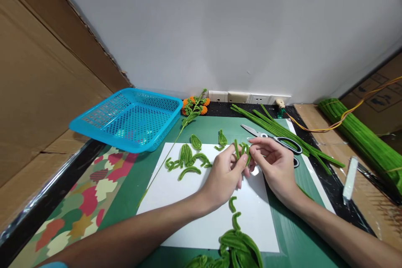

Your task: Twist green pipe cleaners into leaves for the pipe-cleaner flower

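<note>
My left hand [224, 173] and my right hand [276, 165] meet over a white sheet [188, 213] and both pinch a bent green pipe cleaner piece [243, 151] between the fingertips. Several folded green pipe cleaner leaves [188, 159] lie on the sheet to the left of my hands. Two short curled pieces [234, 211] lie just below my left wrist. A heap of green pipe cleaner shapes [235, 247] sits at the sheet's near edge.
A blue plastic basket [128, 119] rests tilted at the left. Scissors [276, 139] and long green pipe cleaners [282, 132] lie behind my right hand. A stem with orange flowers [194, 106] lies by the wall. A thick green bundle [361, 138] sits far right.
</note>
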The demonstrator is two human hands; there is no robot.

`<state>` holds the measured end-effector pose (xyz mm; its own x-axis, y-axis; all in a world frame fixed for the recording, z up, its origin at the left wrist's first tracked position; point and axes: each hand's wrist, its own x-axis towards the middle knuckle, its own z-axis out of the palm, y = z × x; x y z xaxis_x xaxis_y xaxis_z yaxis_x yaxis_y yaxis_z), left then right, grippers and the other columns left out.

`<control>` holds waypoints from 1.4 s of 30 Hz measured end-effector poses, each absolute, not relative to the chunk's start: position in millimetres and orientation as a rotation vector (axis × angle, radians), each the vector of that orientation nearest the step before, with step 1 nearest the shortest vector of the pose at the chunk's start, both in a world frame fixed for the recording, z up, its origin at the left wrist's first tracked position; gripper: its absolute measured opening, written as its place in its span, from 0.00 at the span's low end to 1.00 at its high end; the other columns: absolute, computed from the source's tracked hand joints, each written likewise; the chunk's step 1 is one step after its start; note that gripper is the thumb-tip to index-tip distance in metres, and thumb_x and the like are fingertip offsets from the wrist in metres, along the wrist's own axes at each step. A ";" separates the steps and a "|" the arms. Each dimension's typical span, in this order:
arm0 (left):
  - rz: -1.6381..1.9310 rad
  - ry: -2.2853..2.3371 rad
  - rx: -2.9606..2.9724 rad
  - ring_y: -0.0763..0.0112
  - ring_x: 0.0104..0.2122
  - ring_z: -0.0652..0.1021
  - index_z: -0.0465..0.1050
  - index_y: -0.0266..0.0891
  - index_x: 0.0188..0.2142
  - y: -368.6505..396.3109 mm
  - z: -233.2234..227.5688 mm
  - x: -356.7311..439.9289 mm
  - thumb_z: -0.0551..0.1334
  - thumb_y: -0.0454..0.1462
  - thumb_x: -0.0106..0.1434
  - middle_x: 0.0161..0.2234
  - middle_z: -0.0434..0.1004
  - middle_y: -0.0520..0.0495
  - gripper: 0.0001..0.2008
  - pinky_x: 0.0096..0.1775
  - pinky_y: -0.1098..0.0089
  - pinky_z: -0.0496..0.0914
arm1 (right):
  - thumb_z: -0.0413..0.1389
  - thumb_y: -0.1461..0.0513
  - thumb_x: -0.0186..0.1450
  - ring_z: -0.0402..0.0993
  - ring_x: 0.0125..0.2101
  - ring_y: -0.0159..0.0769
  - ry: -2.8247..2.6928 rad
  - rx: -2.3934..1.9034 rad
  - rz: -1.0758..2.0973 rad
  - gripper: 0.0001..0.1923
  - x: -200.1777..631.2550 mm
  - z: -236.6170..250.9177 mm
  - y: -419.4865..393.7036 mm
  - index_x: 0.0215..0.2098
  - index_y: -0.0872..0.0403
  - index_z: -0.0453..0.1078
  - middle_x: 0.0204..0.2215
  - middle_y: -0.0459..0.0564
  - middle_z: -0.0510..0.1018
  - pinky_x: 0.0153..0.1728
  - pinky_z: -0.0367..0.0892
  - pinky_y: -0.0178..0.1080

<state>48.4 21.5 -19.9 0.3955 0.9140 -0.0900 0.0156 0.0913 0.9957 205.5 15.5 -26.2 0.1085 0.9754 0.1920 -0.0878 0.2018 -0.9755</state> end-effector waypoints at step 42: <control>0.849 0.970 1.326 0.75 0.25 0.72 0.67 0.39 0.37 20.9 -22.0 47.2 0.63 0.48 0.73 0.27 0.71 0.53 0.15 0.26 0.74 0.61 | 0.68 0.57 0.65 0.82 0.33 0.40 -1.194 -1.124 0.935 0.07 206.7 -28.8 18.0 0.40 0.51 0.81 0.35 0.51 0.86 0.32 0.79 0.39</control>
<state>47.2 20.9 -22.0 0.3804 0.9209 -0.0846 0.0383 0.0757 0.9964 206.7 18.0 -28.8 0.1534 0.9647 0.2143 0.0231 0.2133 -0.9767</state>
